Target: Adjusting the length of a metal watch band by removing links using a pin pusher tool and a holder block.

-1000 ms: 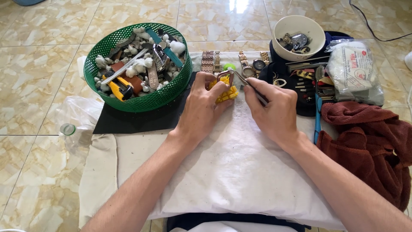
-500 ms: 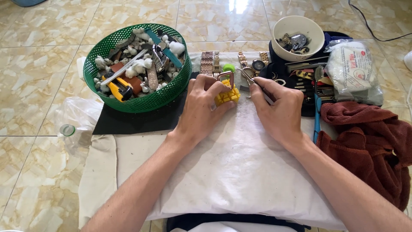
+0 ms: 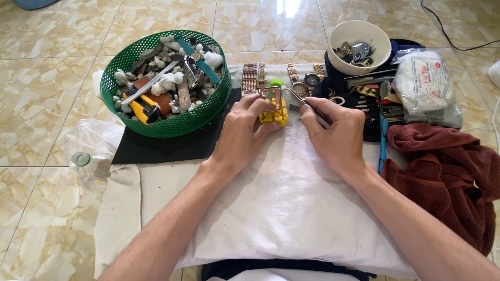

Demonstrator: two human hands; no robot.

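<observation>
On a white cloth pad (image 3: pixel 281 208) spread over the tiled floor (image 3: pixel 41 104), a small yellow plastic block (image 3: pixel 274 115) sits between a left hand (image 3: pixel 242 132) and right hand (image 3: pixel 336 135), with a green mesh basket (image 3: pixel 208 106) behind-left, a cream bowl (image 3: pixel 375 52) behind-right and a maroon towel (image 3: pixel 442 177) right.

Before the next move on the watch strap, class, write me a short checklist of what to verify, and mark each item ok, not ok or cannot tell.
1. Left hand steadies the yellow holder block: ok, fingers rest on it.
2. Right hand has a grip on the metal tool: ok.
3. Tool tip meets the strap on the block: cannot tell, too small.
4. Block sits on the white cloth: ok.
5. Spare watch bands lie apart from the hands: ok.
6. Green basket clear of the left hand: ok, a gap shows.
</observation>
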